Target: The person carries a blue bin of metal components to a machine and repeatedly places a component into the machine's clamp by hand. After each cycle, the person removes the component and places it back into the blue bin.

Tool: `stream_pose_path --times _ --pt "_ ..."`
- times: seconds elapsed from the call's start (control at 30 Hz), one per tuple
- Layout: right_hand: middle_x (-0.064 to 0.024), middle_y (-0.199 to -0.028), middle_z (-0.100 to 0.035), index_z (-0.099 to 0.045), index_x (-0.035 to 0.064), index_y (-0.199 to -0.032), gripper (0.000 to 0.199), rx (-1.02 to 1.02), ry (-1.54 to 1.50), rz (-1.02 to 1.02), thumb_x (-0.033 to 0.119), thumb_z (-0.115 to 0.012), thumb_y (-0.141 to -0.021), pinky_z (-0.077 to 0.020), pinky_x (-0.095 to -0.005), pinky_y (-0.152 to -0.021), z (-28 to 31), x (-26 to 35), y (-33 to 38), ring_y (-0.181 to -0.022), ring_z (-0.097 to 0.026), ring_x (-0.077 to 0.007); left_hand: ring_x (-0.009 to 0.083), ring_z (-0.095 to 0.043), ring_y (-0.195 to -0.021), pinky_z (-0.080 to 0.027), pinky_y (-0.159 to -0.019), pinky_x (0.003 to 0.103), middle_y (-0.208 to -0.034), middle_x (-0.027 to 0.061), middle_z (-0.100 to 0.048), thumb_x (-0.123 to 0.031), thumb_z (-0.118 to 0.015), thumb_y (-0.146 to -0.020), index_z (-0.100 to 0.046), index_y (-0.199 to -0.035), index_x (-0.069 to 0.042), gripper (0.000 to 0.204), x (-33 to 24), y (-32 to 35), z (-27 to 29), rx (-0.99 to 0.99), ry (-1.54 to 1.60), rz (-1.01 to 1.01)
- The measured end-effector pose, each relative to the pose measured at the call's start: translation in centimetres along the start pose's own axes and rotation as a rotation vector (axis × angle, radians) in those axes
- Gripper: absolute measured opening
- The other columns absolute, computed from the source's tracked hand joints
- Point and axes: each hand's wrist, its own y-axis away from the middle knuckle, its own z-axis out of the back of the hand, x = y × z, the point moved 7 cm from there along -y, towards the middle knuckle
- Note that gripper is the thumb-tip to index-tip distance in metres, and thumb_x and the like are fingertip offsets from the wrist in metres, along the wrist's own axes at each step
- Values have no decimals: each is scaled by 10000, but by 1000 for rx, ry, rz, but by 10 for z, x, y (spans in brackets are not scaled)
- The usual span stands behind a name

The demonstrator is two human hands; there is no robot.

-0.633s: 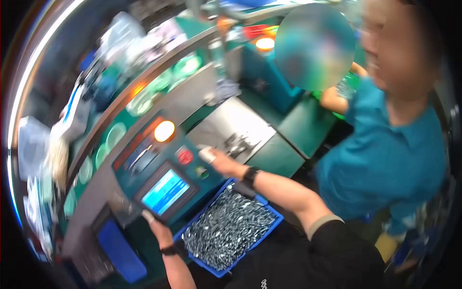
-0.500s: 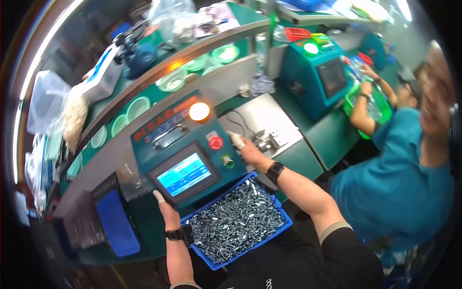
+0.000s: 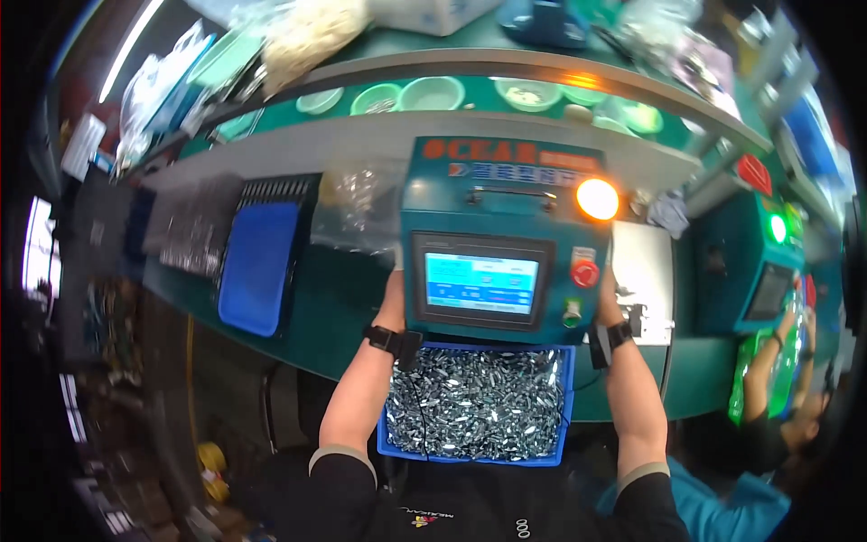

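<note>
A teal box-shaped machine (image 3: 506, 203) stands at the bench's front edge, with a lit blue touchscreen (image 3: 480, 284), a red stop button (image 3: 584, 274) and a glowing orange lamp (image 3: 597, 199). My left hand (image 3: 395, 296) lies along its left side, and my right hand (image 3: 608, 298) along its right side. The machine's body hides most of the fingers, so their grip does not show. Dark straps with small boxes circle both wrists. Below the screen, between my forearms, sits a blue tray (image 3: 565, 397) full of small shiny metal pieces (image 3: 474, 402).
To the left are an oblong blue tray (image 3: 257, 266) and clear plastic bags (image 3: 358, 208). Green bowls (image 3: 432, 93) line the strip under a raised shelf (image 3: 506, 61). A white board (image 3: 643, 271) lies right of the machine. Farther right, a person works beside another teal machine (image 3: 736, 271).
The view has turned and shifted to the right, so the machine appears upright and nearer the middle. Both hands remain at its sides, with fewer fingers showing.
</note>
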Motion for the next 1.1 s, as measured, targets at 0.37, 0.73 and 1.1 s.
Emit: stream_pose_path --times 0.37,0.73,1.1 --pt "-96 -985 -689 -600 67 -1149 472 60 -167 31 479 -419 -1009 -608 -381 -734 77 -29 -14 -856 -701 -252 133 -593 -1087 -512 -902 296 -1252 47 -608 -580 -406 -1012 -453 -1417 -42 675 -18 5 -27 102 8 -51" --pt "-114 -1060 -684 -590 42 -1191 423 73 -89 51 392 -434 -1010 -602 -375 -776 -4 5 28 -937 -686 -242 129 -587 -1112 -514 -907 286 -1275 43 -597 -501 -407 -1044 -452 -1421 -40 597 -18 4 -22 50 -45 -28" --pt "-128 -1092 -683 -589 29 -1208 457 166 -288 -40 404 -395 -1033 -609 -378 -781 -35 3 25 -936 -691 -242 142 -614 -1078 -514 -914 293 -1227 40 -630 -444 -405 -1058 -501 -1379 -41 524 -26 11 -18 -14 -77 -34"
